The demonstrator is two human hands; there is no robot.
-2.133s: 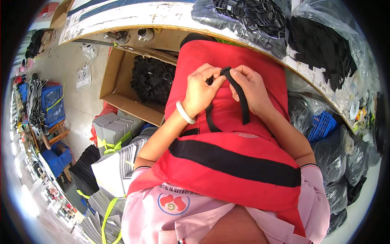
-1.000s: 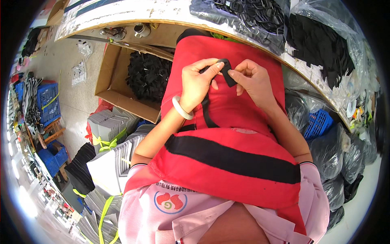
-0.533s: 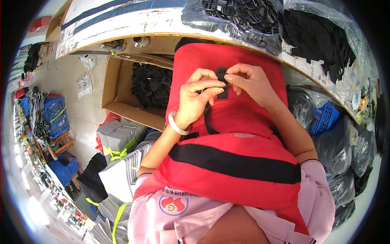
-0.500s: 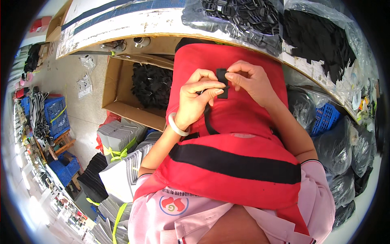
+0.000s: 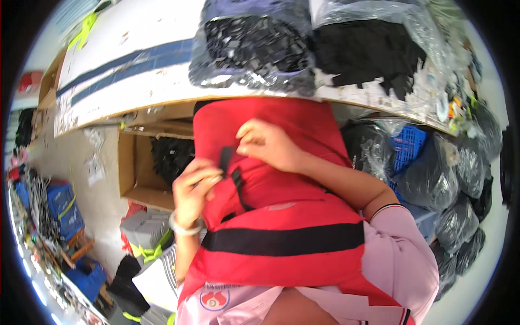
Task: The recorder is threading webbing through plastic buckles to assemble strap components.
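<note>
Since the earlier frame the hands have been drawn apart and the left hand [image 5: 194, 189] has been lowered. At centre left its fingers are closed on the edge of the red vest [image 5: 281, 216], beside the black strap [image 5: 226, 160]. The vest is spread over the lap, from centre to lower centre. Above centre, the right hand [image 5: 268, 145] is pinched on the strap's top end.

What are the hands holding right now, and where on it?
Both grip a red life vest on the lap. The left hand pinches its left edge beside the black strap; the right hand pinches the strap's upper end.
</note>
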